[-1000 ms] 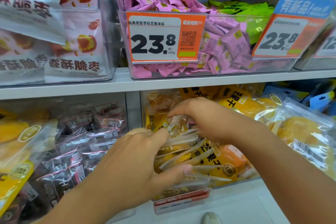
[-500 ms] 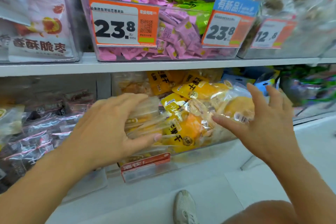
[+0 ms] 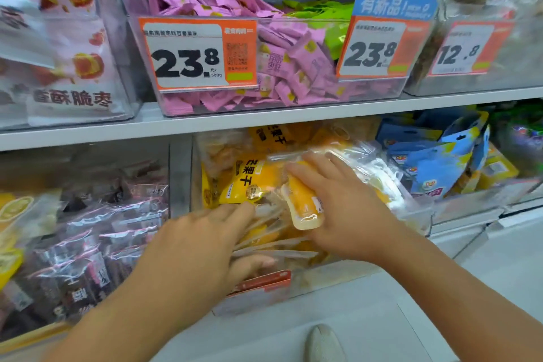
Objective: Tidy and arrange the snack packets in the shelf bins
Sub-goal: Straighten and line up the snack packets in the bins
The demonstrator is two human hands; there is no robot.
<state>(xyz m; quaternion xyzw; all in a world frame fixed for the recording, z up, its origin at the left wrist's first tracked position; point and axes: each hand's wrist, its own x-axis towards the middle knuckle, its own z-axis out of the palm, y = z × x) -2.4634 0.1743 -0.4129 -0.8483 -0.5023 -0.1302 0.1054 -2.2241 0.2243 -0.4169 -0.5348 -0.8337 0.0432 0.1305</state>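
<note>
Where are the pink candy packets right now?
In the head view, the pink candy packets fill the clear upper-shelf bin behind the 23.8 price tag.

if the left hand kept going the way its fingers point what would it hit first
Probably the yellow mango packet standing just beyond the left hand, whose fingertips nearly reach its lower edge; depth is unclear.
</note>
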